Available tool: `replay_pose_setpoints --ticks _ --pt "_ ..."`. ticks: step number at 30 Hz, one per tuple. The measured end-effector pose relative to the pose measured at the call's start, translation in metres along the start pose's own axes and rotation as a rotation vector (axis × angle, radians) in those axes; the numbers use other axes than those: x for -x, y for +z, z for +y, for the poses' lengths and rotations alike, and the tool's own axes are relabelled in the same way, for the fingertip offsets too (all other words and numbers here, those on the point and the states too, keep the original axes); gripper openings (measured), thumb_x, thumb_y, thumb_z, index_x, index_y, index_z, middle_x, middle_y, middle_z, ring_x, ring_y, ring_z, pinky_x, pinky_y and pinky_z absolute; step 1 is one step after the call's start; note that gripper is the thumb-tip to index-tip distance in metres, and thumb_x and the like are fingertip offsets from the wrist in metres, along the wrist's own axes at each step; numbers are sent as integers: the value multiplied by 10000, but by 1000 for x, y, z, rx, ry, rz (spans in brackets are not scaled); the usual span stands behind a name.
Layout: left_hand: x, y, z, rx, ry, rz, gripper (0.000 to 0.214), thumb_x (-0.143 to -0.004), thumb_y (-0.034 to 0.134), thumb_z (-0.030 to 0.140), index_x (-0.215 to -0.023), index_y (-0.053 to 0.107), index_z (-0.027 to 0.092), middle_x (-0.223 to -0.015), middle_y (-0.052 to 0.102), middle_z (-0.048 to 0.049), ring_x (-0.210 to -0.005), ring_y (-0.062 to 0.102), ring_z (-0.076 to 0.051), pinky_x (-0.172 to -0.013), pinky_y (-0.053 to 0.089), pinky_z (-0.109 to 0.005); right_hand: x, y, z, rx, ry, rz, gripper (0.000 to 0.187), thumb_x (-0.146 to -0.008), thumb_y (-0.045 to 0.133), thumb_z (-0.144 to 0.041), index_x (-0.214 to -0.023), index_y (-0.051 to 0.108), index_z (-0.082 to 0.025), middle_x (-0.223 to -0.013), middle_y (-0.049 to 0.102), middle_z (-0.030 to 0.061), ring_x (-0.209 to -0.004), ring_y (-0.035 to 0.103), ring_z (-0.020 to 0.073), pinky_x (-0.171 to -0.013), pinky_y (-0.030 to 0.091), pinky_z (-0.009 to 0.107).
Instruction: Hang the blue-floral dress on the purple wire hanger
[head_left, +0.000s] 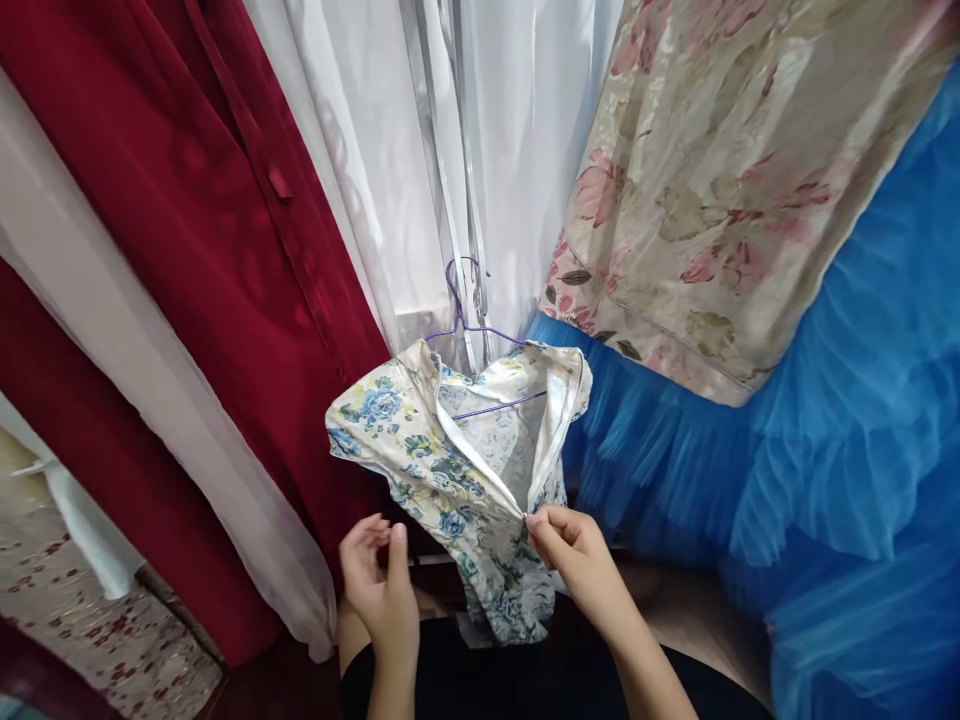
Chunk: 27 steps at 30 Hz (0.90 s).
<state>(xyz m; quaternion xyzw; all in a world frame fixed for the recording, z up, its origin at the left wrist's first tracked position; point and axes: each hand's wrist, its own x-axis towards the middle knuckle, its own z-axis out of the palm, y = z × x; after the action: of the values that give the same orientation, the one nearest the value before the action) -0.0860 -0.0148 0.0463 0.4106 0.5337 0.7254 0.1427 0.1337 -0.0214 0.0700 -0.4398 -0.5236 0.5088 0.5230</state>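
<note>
A small cream dress with blue flowers (442, 450) hangs on a purple wire hanger (463, 310) in front of me. My right hand (574, 555) pinches the dress at the bottom of its open side seam, fingers pressed together on the cloth. My left hand (379, 585) is just left of the dress's lower part, fingers loosely curled and apart, holding nothing.
Hanging clothes crowd all round: a dark red gown (225, 260) at left, white sheer fabric (480, 150) behind, a pink-flowered satin dress (720, 190) at upper right over a blue tulle skirt (825, 480). A patterned floor (90, 630) shows at lower left.
</note>
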Motion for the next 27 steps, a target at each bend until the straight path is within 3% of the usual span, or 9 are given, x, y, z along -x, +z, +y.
replay_pose_setpoints --ticks 4,6,10,13,17,22,27 --pt "38 24 22 -66 37 -579 190 -906 653 345 -1066 644 242 -1053 650 -65 -1015 626 -248 -926 500 -346 9 14 -8 17 25 -115 438 -948 559 -520 -671 546 -182 -512 404 -46 -486 326 98 -482 224 249" --pt "54 38 22 -49 7 -684 203 -941 598 346 -1103 622 225 -1038 662 -68 -989 629 -241 -891 503 -344 13 18 -9 20 46 -179 429 -961 544 -520 -726 592 -165 -506 437 -44 -477 357 96 -485 249 243" --pt "67 50 13 -31 38 -625 184 -992 509 316 -854 545 199 -776 580 -8 -749 568 -168 -715 452 -266 10 17 -7 -69 77 -229 423 -936 570 -541 -789 634 -149 -454 484 -43 -426 379 91 -478 271 237" --pt "69 48 7 -5 128 -605 212 -981 526 265 -782 516 193 -739 546 2 -711 543 -149 -700 430 -249 -6 20 -21 -128 96 -179 408 -890 607 -534 -755 638 -150 -421 495 -38 -388 360 84 -451 250 233" --pt "70 50 1 -4 202 -547 178 -960 554 228 -787 530 192 -763 541 -4 -727 536 -150 -702 426 -240 -49 32 -69 -77 -18 -65 380 -870 591 -493 -772 679 -137 -409 522 -30 -370 372 87 -436 260 225" --pt "70 63 -5 -16 208 -584 210 -966 548 244 -765 509 196 -753 501 -4 -725 524 -154 -708 420 -245 -106 34 -138 -16 -125 -71 318 -835 589 -381 -643 670 -141 -429 565 -3 -376 380 80 -426 265 223" --pt "82 71 -25 -42 221 -636 223 -959 536 238 -745 489 199 -722 506 -1 -705 533 -157 -702 428 -256 -123 26 -161 -90 -189 -21 291 -801 608 -358 -615 659 -140 -457 569 -7 -396 372 69 -416 255 216"
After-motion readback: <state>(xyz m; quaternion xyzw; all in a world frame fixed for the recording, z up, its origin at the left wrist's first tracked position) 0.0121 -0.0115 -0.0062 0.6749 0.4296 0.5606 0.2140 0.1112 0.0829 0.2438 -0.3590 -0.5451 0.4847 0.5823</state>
